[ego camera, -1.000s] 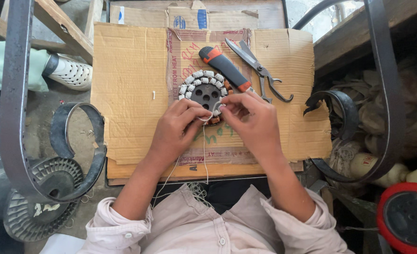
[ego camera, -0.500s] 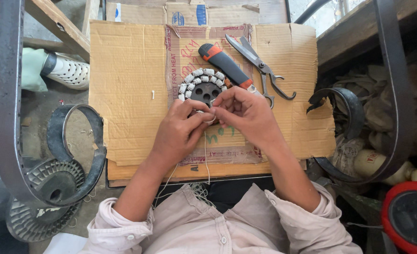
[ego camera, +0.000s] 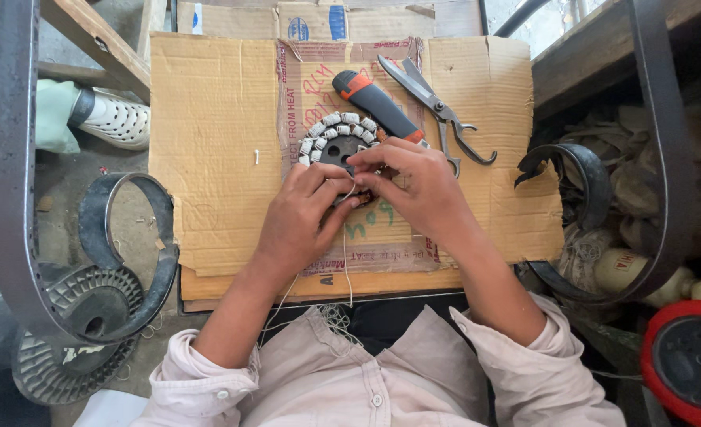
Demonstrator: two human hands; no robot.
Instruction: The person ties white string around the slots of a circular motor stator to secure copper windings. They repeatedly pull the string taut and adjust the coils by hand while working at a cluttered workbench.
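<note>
We pinch a thin white thread (ego camera: 346,237) between both hands, left hand (ego camera: 307,217) and right hand (ego camera: 414,186), fingers closed on it, over the round black wound stator (ego camera: 336,138) (ribbed white coils) on corrugated brown cardboard (ego camera: 216,142).

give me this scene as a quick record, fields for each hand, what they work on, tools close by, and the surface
left hand: left hand on the near edge of the round wound stator, fingers pinching a thin white thread
right hand: right hand meets the left at the same spot, fingertips on the thread
work piece: stator lies flat, ring of pale coils around a dark core
tools: orange and black utility knife beside the stator; metal scissors further right
surface: flattened cardboard
</note>
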